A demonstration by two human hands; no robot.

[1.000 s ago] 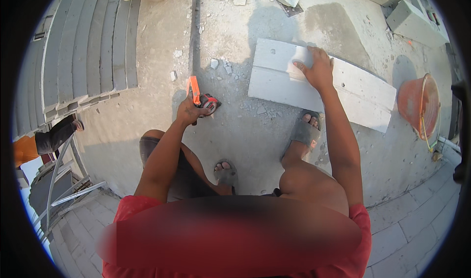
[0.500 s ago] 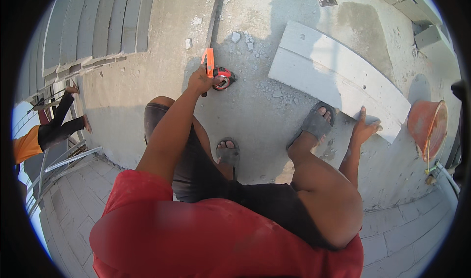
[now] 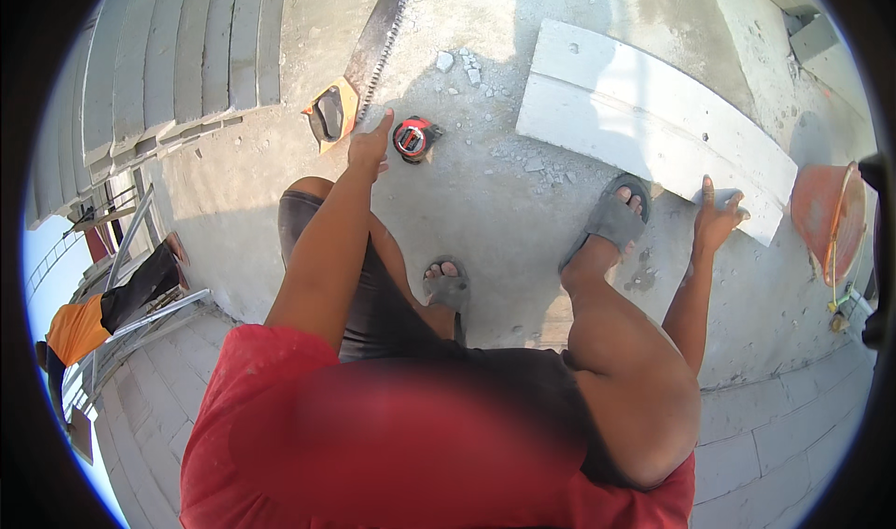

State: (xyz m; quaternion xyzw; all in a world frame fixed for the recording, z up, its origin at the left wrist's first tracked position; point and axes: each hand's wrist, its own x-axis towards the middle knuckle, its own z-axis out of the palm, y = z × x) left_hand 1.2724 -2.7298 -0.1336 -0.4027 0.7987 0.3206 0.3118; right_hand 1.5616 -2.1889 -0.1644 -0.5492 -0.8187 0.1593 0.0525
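My left hand [image 3: 370, 146] has a finger extended and holds nothing, just right of a handsaw with a yellow-and-black handle [image 3: 329, 111]. The saw lies on the concrete, its blade pointing away from me. A red-and-black tape measure [image 3: 413, 139] lies beside that hand. My right hand [image 3: 719, 210] grips the near edge of a long white grooved block [image 3: 607, 95], thumb and fingers spread along it. My sandaled right foot is at the block's near edge.
Grey blocks [image 3: 168, 48] are stacked at upper left, others [image 3: 817, 48] at upper right. An orange bucket [image 3: 821, 216] stands right of the white block. Rubble [image 3: 467, 70] is scattered ahead. Another person in orange [image 3: 79, 328] is at far left, near metal poles [image 3: 131, 240].
My right hand moved from atop the block to its near edge. My left hand let go of the saw and tape measure; the saw now lies flat. The other person shifted lower in view.
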